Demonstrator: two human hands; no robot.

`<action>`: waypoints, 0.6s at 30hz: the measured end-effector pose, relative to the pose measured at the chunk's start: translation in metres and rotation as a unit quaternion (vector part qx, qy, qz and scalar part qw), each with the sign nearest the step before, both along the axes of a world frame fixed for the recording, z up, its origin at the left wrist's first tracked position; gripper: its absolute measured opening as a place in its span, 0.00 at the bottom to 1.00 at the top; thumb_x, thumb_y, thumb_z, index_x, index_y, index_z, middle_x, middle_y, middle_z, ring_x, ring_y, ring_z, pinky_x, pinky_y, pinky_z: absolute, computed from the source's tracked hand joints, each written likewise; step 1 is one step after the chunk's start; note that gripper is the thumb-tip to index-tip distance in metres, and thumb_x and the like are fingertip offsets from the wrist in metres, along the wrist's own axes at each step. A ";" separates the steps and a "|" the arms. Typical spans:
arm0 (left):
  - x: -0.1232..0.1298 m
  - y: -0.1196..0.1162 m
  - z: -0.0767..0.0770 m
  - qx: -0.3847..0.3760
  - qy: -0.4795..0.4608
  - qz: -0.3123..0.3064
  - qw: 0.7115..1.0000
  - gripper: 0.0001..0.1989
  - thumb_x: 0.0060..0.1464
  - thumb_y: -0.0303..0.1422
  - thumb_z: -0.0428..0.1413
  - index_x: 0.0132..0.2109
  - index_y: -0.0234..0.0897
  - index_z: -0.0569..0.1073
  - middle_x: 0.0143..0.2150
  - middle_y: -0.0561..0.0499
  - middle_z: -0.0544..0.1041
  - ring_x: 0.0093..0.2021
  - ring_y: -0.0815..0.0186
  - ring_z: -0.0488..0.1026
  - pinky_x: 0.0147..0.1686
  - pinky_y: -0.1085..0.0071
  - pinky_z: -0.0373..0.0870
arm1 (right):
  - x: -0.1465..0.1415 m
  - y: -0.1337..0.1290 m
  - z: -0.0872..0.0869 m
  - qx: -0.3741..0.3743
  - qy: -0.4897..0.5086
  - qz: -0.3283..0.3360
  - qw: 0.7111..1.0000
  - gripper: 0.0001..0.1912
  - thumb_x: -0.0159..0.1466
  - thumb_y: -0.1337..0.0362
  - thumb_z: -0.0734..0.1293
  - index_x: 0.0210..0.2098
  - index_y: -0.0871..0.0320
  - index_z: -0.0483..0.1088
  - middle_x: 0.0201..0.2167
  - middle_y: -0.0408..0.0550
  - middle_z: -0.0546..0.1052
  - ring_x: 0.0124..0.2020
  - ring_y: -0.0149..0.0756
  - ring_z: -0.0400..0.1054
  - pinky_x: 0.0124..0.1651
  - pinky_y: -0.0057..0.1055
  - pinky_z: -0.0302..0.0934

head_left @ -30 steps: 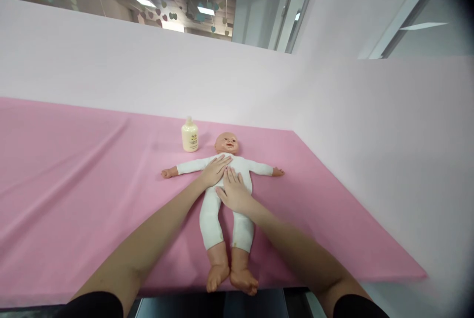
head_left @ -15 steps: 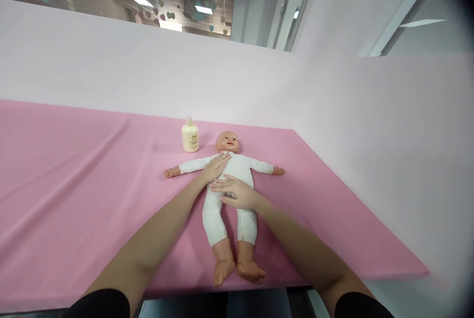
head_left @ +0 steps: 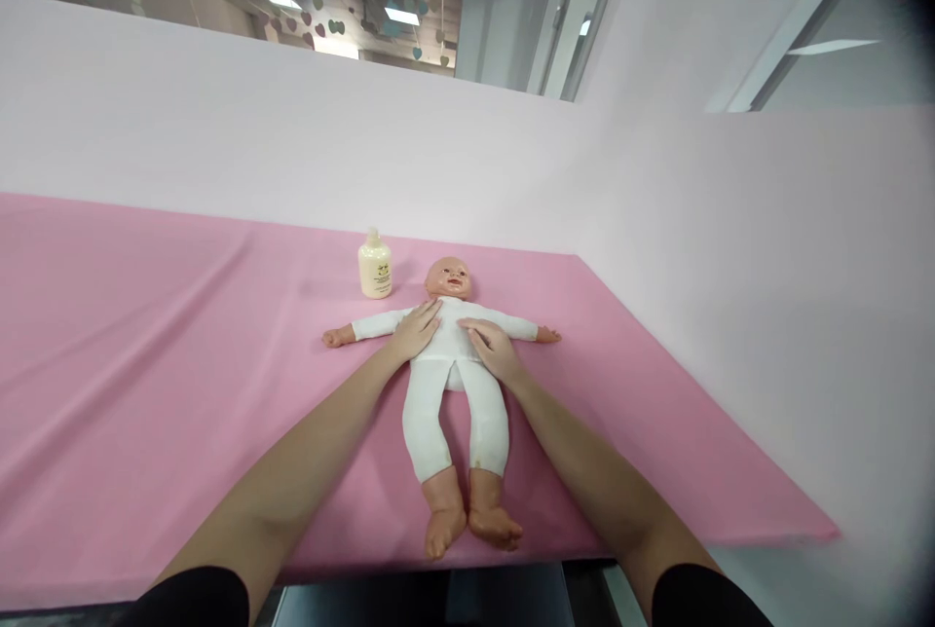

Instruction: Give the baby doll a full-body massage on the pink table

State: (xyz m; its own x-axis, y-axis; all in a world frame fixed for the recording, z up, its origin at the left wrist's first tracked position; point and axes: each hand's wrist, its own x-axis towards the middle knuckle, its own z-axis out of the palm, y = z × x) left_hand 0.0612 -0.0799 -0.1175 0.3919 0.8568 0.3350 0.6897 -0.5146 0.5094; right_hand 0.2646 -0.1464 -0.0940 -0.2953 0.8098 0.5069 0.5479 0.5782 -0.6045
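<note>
A baby doll [head_left: 457, 330] in a white cloth body lies on its back on the pink-covered table, arms spread and feet toward me. My left hand [head_left: 418, 328] rests flat on the left side of its chest, fingers stretched toward the neck. On the right side of the doll's trunk is my right hand [head_left: 493, 347], its fingers extended leftward over the chest. Neither hand grips anything. Part of the doll's trunk is hidden under both hands.
A cream-coloured bottle [head_left: 375, 269] with a printed label stands left of the doll's head. The pink cover [head_left: 182, 345] has wrinkles on the left. White walls [head_left: 307, 150] border the table behind and on the right.
My right hand has moved up and to the right, from the doll's lower belly to the right of its chest. My left hand has shifted slightly left.
</note>
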 end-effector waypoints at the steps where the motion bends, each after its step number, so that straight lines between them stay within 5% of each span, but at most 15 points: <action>1: 0.003 -0.004 0.004 0.010 0.008 -0.010 1.000 0.26 0.63 0.37 0.39 0.64 0.30 0.59 0.67 0.42 0.56 0.68 0.59 0.50 0.66 0.57 0.46 | -0.001 -0.001 0.001 0.020 -0.011 -0.025 0.999 0.26 0.69 0.57 0.49 0.55 0.64 0.67 0.55 0.55 0.71 0.58 0.36 0.62 0.63 0.33 0.53; 3: 0.010 -0.013 0.012 0.033 0.035 -0.071 0.996 0.25 0.62 0.38 0.42 0.62 0.34 0.63 0.66 0.44 0.59 0.67 0.56 0.51 0.65 0.54 0.48 | -0.004 0.000 0.005 0.050 -0.039 -0.030 0.998 0.27 0.70 0.56 0.49 0.61 0.64 0.60 0.61 0.54 0.65 0.63 0.35 0.56 0.65 0.34 0.48; 7: 0.024 -0.028 0.017 0.078 0.049 -0.191 0.977 0.20 0.55 0.35 0.51 0.55 0.39 0.72 0.59 0.46 0.70 0.62 0.56 0.63 0.61 0.57 0.58 | -0.013 0.008 0.010 0.031 -0.160 0.088 0.983 0.25 0.70 0.55 0.49 0.62 0.54 0.59 0.64 0.45 0.61 0.67 0.35 0.48 0.67 0.40 0.42; 18: 0.025 -0.024 0.011 0.067 -0.057 -0.166 0.982 0.14 0.56 0.30 0.47 0.30 0.36 0.77 0.41 0.47 0.79 0.47 0.62 0.73 0.52 0.63 0.67 | -0.022 0.035 -0.001 -0.040 -0.159 -0.015 0.986 0.26 0.70 0.55 0.46 0.61 0.51 0.61 0.65 0.40 0.58 0.68 0.35 0.45 0.68 0.40 0.40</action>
